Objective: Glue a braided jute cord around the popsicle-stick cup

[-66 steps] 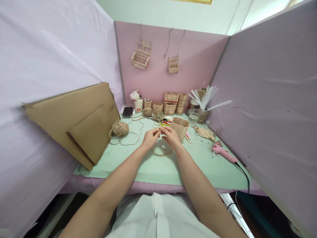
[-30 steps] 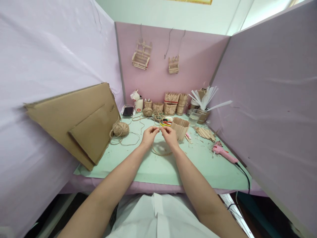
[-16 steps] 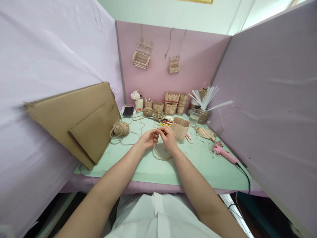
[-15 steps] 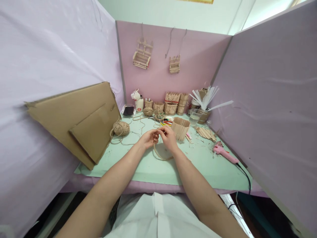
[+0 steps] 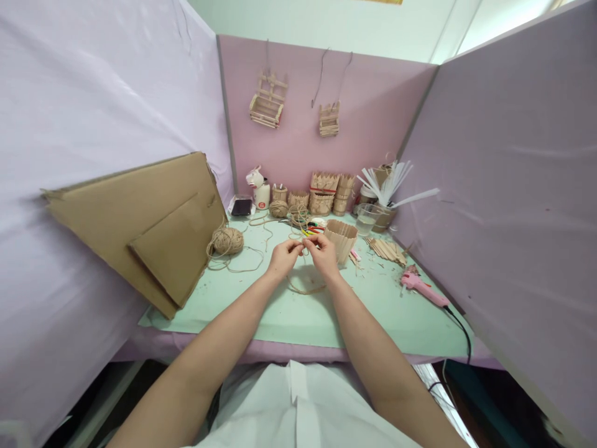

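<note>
- Brown twine [image 5: 305, 291]: pinched at your fingertips above the green table [image 5: 298, 322], its loop curving below, between your wrists.
- Your left hand [image 5: 285, 257]: thumb and fingers closed on the twine.
- Your right hand [image 5: 323, 256]: pinching twine too, just beside the left.
- Wooden-stick cup [image 5: 342, 240]: upright, beside your right hand.

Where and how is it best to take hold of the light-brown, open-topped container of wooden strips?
The container probably suits a grip round its right outer wall, coming from the right: it stands upright, and the right hand hides part of its left side.
</note>
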